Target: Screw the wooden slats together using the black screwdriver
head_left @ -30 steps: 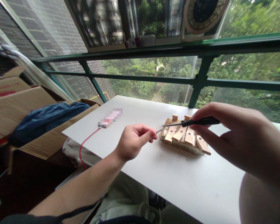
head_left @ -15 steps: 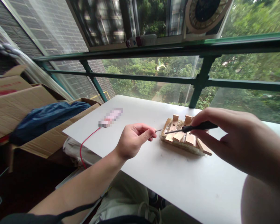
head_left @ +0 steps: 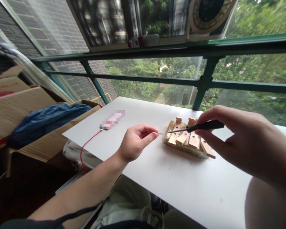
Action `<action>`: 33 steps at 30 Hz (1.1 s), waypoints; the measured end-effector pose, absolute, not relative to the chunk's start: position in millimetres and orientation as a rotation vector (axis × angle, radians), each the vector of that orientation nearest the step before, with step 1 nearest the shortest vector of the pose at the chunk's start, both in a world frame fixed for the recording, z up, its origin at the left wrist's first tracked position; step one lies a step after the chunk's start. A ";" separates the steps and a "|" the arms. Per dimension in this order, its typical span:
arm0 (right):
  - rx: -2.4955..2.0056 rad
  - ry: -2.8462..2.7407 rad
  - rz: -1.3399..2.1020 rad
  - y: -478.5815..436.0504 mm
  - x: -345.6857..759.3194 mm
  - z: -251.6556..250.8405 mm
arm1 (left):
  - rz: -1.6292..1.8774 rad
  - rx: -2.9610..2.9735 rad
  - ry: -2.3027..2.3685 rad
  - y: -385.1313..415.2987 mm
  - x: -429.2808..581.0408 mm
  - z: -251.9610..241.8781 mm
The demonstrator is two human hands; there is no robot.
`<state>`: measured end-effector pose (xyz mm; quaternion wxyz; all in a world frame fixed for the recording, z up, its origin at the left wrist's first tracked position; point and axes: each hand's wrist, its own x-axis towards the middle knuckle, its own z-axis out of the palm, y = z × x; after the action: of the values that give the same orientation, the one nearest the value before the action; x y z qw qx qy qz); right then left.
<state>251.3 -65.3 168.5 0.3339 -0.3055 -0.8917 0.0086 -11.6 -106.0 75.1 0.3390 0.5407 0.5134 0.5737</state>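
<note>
Fingers (head_left: 211,114) around screwdriver (head_left: 205,126) (red print (head_left: 8,86) on carton (head_left: 4,79) illegible)

A balcony, probably a home's, is indicated by far green railing (head_left: 171,48) (trees (head_left: 264,22) seen beyond), cardboard boxes (head_left: 16,101) left.

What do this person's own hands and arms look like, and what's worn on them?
Both the left hand and right hand are ungloved, with no ring or watch visible. The left forearm is bare up to dark fabric, probably a sleeve; no right sleeve shows.
</note>
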 end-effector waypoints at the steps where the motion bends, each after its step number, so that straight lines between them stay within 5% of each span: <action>1: -0.788 -2.311 0.014 -65.6 250.9 168.3 | 1.494 1.424 1.344 -105.9 -11.1 75.1; 33: -0.733 -2.359 0.171 -63.1 242.5 163.5 | 1.653 1.432 1.271 -108.3 -16.9 78.3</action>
<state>242.5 -63.1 163.5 0.3265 -0.2799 -0.9004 0.0655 -16.9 -108.3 78.3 0.3011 0.5399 0.4789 0.6232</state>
